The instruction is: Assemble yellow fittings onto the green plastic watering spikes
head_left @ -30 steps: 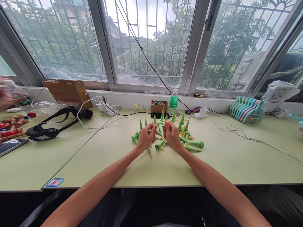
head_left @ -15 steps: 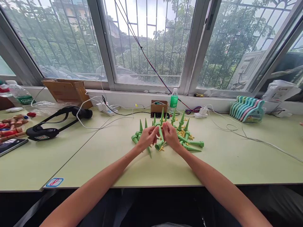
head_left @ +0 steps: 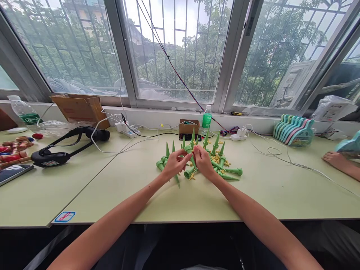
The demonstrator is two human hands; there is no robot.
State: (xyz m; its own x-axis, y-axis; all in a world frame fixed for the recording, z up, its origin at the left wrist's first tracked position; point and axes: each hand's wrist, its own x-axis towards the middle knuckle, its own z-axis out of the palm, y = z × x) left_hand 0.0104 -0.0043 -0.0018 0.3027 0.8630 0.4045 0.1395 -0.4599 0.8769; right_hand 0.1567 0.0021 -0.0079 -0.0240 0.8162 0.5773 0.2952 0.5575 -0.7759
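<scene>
Frame centre: left hand (head_left: 174, 164) grips green spike (head_left: 193, 162); right hand (head_left: 203, 161) pinched closed beside it, contents unclear. Probably best: steady spike, light pressure.

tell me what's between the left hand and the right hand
The head view shows a green spike between the left hand and the right hand.

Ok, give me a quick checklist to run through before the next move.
1. Green tapered plastic spike in the left hand: ok.
2. Right hand at the spike's wide end: ok.
3. What the right hand pinches: cannot tell, too small and covered.
4. Small yellow plastic pieces close by: ok, beside the right hand.
5. Other green spikes all upright: not ok, several lie flat.
6. Co-worker's hand clear: ok, far right.
</scene>
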